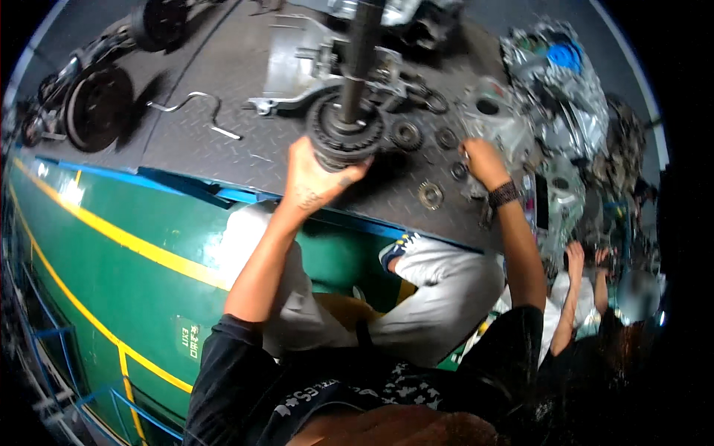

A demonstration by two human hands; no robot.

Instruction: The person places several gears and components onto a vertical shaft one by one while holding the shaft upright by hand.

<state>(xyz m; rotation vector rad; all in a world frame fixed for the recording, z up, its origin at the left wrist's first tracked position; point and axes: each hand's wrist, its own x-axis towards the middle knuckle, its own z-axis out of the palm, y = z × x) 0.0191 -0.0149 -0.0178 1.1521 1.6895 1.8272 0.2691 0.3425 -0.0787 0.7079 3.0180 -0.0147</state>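
Note:
My left hand (316, 178) grips the lower side of a dark gear assembly (344, 152), with the thumb and fingers spread around it. A long metal shaft (362, 63) rises out of the gears toward the top of the view. On the right, my right hand (485, 165) is closed over the bench beside a small dark ring (460, 171). What its fingers hold, if anything, is hidden. Between the hands lie a toothed gear (407, 136), a smaller gear (446, 138) and, nearer to me, a brass-toned gear ring (431, 195).
The steel-plate bench (253, 160) has a bent metal rod (216, 119) and a silver gearbox housing (294, 56). Drums on an axle (100, 108) stand at left. More castings (491, 111) and a dark phone-like object (541, 201) are at right, near another person's hand (576, 260).

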